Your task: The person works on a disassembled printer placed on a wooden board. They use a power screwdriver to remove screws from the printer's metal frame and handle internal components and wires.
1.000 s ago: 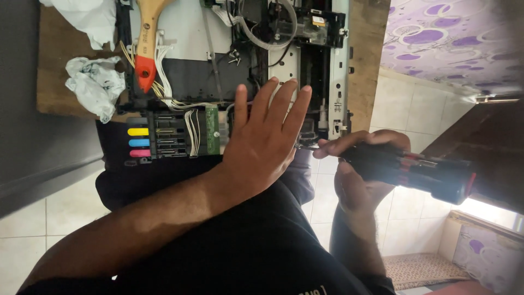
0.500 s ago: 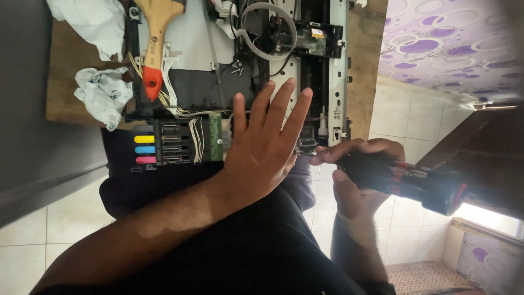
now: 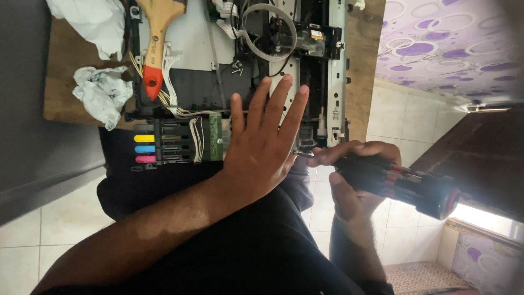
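Nearest the camera, the left hand (image 3: pixel 262 147) lay flat and released, fingers spread, pressing down on the edge of the opened black printer chassis (image 3: pixel 305 71) beside its small green circuit board (image 3: pixel 215 136); it gripped nothing. Just to its right, the right hand (image 3: pixel 355 175) was clenched around the thick black multi-bit screwdriver with red trim (image 3: pixel 398 183), whose thin metal tip pointed at the near right edge of the chassis, close beside the left palm; whether the tip sat in a screw head could not be determined, since that spot was dark and partly covered. Left of the board sat the ink cartridge bay with yellow, blue and pink tabs (image 3: pixel 144 148), with white ribbon wires (image 3: pixel 194 139) running into it. Further off, a wooden-handled paintbrush with a red tip (image 3: pixel 155 38) rested on the grey panel, and crumpled white cloths (image 3: pixel 101 93) lay on the brown wooden board (image 3: pixel 65 76) beneath the unit. In the inspector's judgement, sound practice here required the bracing palm to hold the chassis steady, the driver to stay in line with the fastener, and the loose wires to be kept clear of the tip.
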